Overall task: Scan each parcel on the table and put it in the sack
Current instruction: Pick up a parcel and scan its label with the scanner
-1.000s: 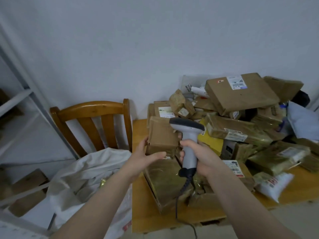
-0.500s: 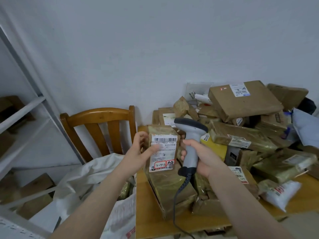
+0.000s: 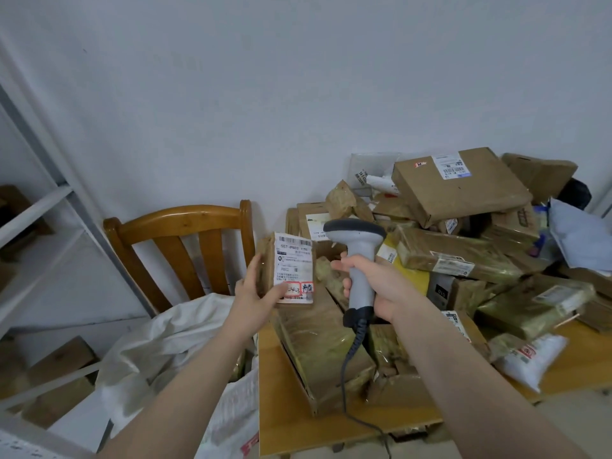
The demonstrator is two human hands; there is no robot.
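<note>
Left hand (image 3: 256, 294) round labelled parcel (image 3: 293, 260), scanner (image 3: 356, 233) in right hand (image 3: 377, 286) just beside

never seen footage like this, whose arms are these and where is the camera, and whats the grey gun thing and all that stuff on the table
There is no machine here. These are a person's two bare arms, filmed by a wide-angle camera worn on their head that looks forward and down. That is why the arms come in from the bottom edge.

The left hand holds a small brown parcel upright, with its white shipping label facing the camera. The right hand grips the "gun", a grey corded barcode scanner, its head turned towards that parcel.

The wooden table carries a heap of taped brown parcels, with a large flat cardboard box on top. Left of the table, a white sack slumps by a wooden chair.
</note>
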